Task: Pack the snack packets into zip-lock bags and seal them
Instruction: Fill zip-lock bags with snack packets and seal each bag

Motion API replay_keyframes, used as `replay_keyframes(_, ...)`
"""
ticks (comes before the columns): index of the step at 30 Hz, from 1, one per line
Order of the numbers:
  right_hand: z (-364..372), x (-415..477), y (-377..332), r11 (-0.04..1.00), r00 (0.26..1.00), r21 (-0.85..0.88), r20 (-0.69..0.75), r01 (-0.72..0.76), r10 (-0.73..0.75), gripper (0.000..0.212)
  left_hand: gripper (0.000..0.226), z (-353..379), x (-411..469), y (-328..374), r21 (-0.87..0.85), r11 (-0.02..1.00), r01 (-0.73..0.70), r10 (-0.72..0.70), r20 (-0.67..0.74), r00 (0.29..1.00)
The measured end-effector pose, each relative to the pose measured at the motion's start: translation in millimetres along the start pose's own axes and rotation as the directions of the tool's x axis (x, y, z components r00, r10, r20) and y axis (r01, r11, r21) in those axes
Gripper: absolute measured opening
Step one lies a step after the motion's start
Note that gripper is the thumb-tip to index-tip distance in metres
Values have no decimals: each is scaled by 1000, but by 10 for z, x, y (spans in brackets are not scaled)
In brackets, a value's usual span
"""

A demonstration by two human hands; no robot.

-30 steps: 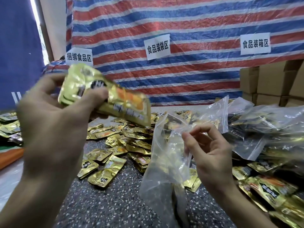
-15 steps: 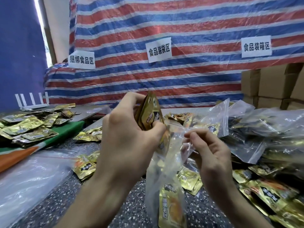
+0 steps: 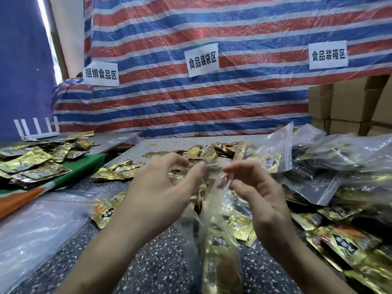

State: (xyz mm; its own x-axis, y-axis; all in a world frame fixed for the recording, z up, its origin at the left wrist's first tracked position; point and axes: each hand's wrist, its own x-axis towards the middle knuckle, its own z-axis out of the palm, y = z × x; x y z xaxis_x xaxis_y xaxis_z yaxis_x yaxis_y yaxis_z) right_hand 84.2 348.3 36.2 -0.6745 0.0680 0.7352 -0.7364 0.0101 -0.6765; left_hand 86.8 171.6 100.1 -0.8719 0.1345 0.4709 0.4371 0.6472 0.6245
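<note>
Clear plastic hangs between the two hands I am steering, mid-frame: a zip-lock bag (image 3: 213,198) held up by its mouth, so that the gold packet (image 3: 220,257) inside slides to the bottom, low in the frame. The right hand (image 3: 261,200) pinches the rim between thumb and forefinger and seems to carry the weight. The left hand (image 3: 161,187) curls at the opposite side of the rim, thumb near the film; I cannot tell whether it truly grips. I judge both sit at the mouth either to keep it open for more or to line up the zip, which looks unpressed.

Loose packets (image 3: 118,172) lie scattered on the speckled table (image 3: 161,247) just left of centre, within the left hand's reach. Filled bags (image 3: 331,166) are heaped at right, out of the way. A striped tarp (image 3: 191,107) closes off the upper frame.
</note>
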Motion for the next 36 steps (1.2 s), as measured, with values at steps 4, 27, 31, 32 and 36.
replay_keyframes(4, 31, 6, 26, 995, 997, -91, -47, 53, -57, 21, 76, -159, -215, -35, -68, 996, 63, -50, 184, 982)
replay_keyframes(27, -263, 141, 163, 982, 982, 70, 88, -174, 167, 32, 8, -61, 327, -51, -683, 707, -184, 240, -13, 971)
replay_keyframes(31, -250, 138, 150, 976, 977, 97, -57, -197, 204, 20, 30, 19, 294, -284, -721, 680, -131, 183, -6, 983)
replay_keyframes(32, -246, 134, 153, 974, 974, 100, -87, -202, 211, 19, 33, 54, 272, -351, -717, 689, -109, 138, -18, 990)
replay_keyframes(36, -217, 127, 142, 975, 960, 84, -178, -205, 217, 27, 28, 130, 189, -585, -723, 687, -67, 45, -49, 998)
